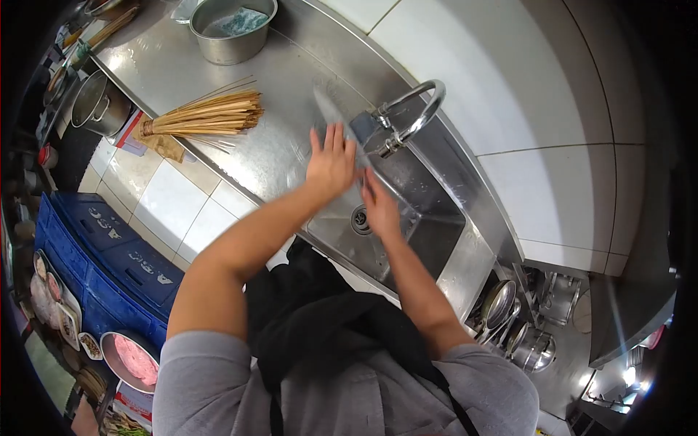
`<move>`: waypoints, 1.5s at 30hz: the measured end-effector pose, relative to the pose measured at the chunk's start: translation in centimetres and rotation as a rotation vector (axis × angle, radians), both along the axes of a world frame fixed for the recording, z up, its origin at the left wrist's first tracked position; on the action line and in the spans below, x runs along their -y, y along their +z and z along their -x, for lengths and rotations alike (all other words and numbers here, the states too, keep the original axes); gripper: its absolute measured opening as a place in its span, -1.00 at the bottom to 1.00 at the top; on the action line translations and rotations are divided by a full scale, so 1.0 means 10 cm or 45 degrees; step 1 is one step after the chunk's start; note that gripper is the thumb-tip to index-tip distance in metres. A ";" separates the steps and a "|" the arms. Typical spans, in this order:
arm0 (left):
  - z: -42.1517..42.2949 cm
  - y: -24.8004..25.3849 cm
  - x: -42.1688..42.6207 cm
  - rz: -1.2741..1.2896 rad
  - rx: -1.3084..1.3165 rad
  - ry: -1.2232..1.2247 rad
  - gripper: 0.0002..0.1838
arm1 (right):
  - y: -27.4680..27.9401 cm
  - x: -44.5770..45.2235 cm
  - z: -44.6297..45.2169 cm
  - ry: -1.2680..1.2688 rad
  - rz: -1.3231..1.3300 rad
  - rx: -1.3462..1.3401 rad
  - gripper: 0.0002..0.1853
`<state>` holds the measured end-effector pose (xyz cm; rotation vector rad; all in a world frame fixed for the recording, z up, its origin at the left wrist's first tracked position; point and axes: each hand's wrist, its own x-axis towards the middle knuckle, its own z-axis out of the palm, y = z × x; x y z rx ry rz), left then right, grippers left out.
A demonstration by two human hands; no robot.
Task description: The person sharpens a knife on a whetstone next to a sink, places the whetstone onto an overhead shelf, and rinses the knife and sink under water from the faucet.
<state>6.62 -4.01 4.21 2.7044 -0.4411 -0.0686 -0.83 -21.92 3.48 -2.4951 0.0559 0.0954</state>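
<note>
Over the edge of the steel sink (443, 218), my right hand (379, 207) is closed around the handle end of a knife (329, 107). Its blurred, wide pale blade points up and left, past the tap. My left hand (332, 161) lies against the blade with its fingers stretched out, covering the middle of the knife. The curved metal tap (429, 109) has its spout just right of both hands. Whether water is running cannot be made out. A dark grey block-like item (363, 125) rests by the tap's base.
A stick broom (207, 116) lies on the steel counter (283, 94), left of my hands. Behind it stands a metal pot (231, 40) with a blue-green cloth inside. Blue crates (116, 240) and a bowl of pink food (134, 360) are at left; pots (534, 345) sit at right.
</note>
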 end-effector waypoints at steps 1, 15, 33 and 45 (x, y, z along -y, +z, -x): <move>0.27 0.05 -0.02 -0.006 -0.027 -0.003 -0.19 | 0.04 0.00 0.25 0.035 -0.057 -0.017 -0.41; -0.69 -0.07 0.02 -0.094 0.041 0.173 -0.20 | 0.06 -0.12 -0.85 0.047 0.239 -0.083 -0.44; -0.30 0.10 -0.18 -0.084 -0.136 0.226 -0.17 | -0.08 -0.20 -0.52 0.100 0.090 -0.063 -0.45; -0.81 -0.01 -0.21 -0.092 -0.053 0.232 -0.17 | -0.03 -0.18 -1.24 0.201 0.032 -0.084 -0.42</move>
